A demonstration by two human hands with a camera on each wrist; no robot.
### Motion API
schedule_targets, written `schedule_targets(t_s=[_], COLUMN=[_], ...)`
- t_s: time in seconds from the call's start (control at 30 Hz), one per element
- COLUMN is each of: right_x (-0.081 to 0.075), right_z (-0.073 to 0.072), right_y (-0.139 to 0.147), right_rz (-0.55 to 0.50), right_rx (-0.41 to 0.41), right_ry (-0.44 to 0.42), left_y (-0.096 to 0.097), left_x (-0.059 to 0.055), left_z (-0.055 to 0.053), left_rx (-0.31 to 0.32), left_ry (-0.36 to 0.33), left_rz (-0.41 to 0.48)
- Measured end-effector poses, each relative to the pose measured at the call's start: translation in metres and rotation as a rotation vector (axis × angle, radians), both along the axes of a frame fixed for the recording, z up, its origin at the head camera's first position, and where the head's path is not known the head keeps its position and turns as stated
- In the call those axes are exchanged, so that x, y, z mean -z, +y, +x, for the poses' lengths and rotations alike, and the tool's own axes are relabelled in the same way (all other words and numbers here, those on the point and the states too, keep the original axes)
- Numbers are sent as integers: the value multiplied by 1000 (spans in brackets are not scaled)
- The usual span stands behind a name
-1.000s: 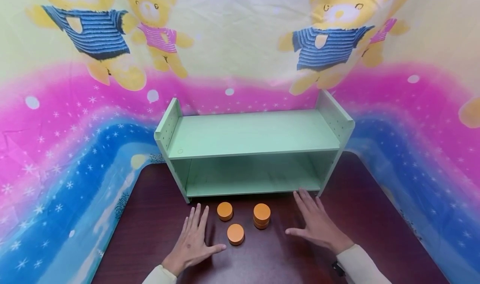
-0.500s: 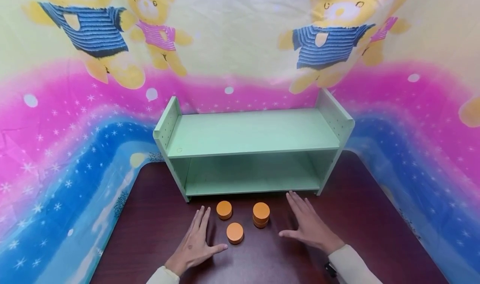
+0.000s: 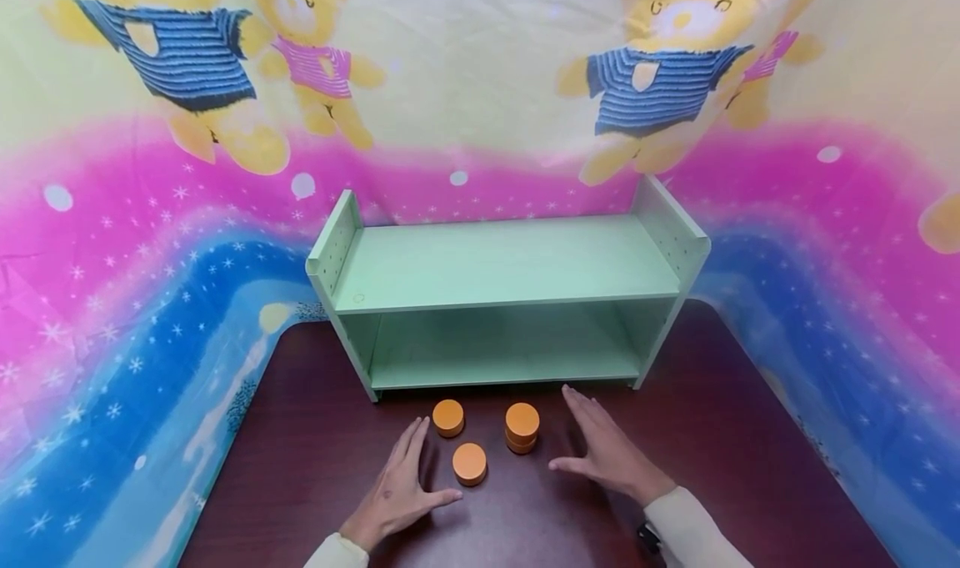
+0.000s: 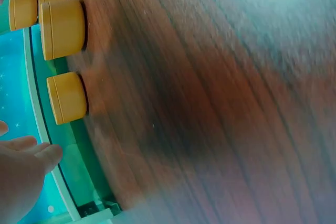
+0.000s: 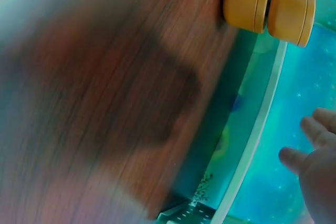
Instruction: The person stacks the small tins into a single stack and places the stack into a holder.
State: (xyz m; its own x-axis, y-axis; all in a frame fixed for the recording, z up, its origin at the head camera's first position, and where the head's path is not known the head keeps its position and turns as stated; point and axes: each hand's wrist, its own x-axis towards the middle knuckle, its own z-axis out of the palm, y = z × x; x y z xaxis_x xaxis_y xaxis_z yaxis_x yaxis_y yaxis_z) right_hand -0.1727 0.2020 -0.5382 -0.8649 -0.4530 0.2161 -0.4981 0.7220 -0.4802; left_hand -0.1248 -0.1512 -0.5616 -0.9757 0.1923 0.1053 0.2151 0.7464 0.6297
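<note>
Round orange lidded tins stand on the dark wooden table [image 3: 285,468] in the head view. One tin [image 3: 448,416] is at the back left, and another tin [image 3: 469,463] stands nearer the front. To their right, an upper tin [image 3: 522,423] sits on top of a lower tin [image 3: 521,446]. My left hand [image 3: 397,489] hovers just left of the two single tins, fingers extended, thumb apart. Right of the stack, my right hand [image 3: 615,455] is held the same way. Neither hand holds anything. The left wrist view shows a nearby tin [image 4: 67,98] beyond the fingers.
A pale green two-tier shelf [image 3: 502,263] stands at the back of the table, behind the tins. Its lower board [image 3: 502,347] is close to the tabletop. A cloth backdrop [image 3: 465,76] printed with bears surrounds the table.
My right hand has moved left, nearer the stacked tins. My left hand has shifted slightly right, toward the single tins. The tins stay where they were on the table.
</note>
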Motion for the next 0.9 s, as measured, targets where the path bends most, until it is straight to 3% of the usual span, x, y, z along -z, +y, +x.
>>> schedule_targets(t_s=[0.2,0.43,0.9], right_x=[2,4,18], right_z=[1,1,-6], right_y=[-7,-13,-19], right_rz=[-52,-109,-194], right_rx=[29,52,45], right_ry=[-70,-170,-194], left_y=[5,11,21], left_x=[4,8,18], left_z=[1,2,-2], left_rx=[5,17,55], left_ry=[-12,21,136], left_rz=[37,59,121])
